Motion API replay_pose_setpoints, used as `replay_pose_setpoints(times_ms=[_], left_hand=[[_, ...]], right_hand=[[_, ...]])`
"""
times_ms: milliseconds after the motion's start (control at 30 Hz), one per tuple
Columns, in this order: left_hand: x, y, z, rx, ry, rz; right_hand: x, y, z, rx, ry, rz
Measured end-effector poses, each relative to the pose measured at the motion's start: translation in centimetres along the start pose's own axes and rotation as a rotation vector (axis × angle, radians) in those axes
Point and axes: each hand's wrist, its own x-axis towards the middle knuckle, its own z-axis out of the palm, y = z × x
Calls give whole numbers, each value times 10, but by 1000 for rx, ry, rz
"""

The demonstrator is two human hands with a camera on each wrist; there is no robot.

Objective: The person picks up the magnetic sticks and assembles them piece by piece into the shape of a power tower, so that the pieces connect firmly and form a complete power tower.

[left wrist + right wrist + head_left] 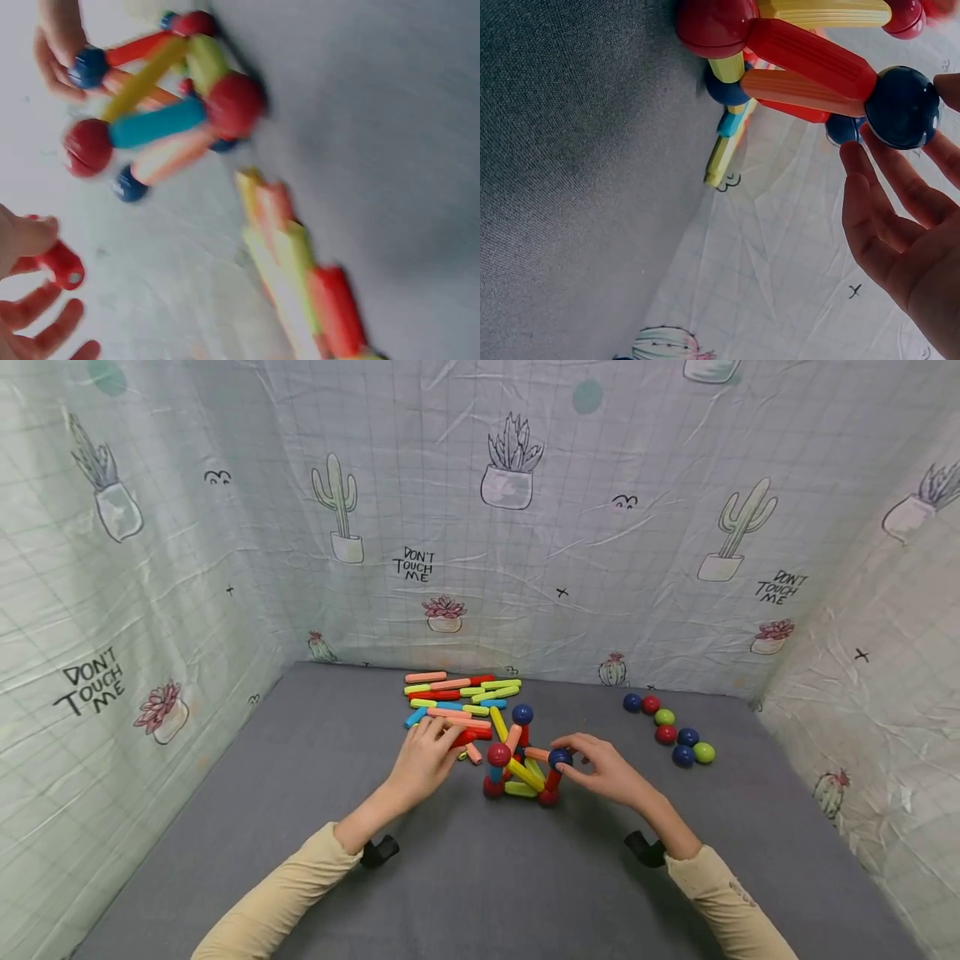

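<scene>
A frame of coloured magnetic rods and balls stands on the grey table, with a yellow rod (526,775) slanting between a raised red ball (498,754) and a lower red ball (548,797). My right hand (609,770) pinches the blue ball (902,107) at its upper right corner, where a red rod (810,58) and an orange rod (802,91) meet it. Left of the frame, my left hand (422,758) pinches a loose red rod (61,264), whose end shows a silvery tip. This rod is apart from the frame. Blur softens the left wrist view.
Behind the left hand lies a spread of loose rods (450,715) in pink, red, lime and blue. Several loose balls (665,734) sit at the back right. A printed cloth (570,552) hangs around the table's back and sides.
</scene>
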Motion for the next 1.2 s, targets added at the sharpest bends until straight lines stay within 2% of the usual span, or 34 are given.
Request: replay_pose_setpoints(times_ms=[33, 100, 333, 433, 567, 667, 833, 1033, 1200], left_hand=[[5, 5, -1, -39, 39, 20], [12, 16, -2, -96, 72, 64], [26, 42, 9, -146, 15, 170], [30, 46, 15, -144, -23, 179], [33, 47, 22, -142, -88, 149], [33, 48, 26, -139, -110, 134], [33, 48, 32, -96, -146, 139], [39, 53, 32, 27, -236, 154], [43, 58, 30, 120, -309, 169]], right_hand=[[0, 0, 0, 0, -3, -5], [1, 0, 0, -3, -6, -18], [2, 2, 0, -6, -44, -60], [1, 3, 2, -15, -55, -62], [2, 3, 2, -15, -38, -51], [1, 2, 3, -28, -31, -49], [1, 2, 5, -41, -37, -11], [1, 0, 6, -63, -28, 88], [2, 0, 6, -84, -16, 99]])
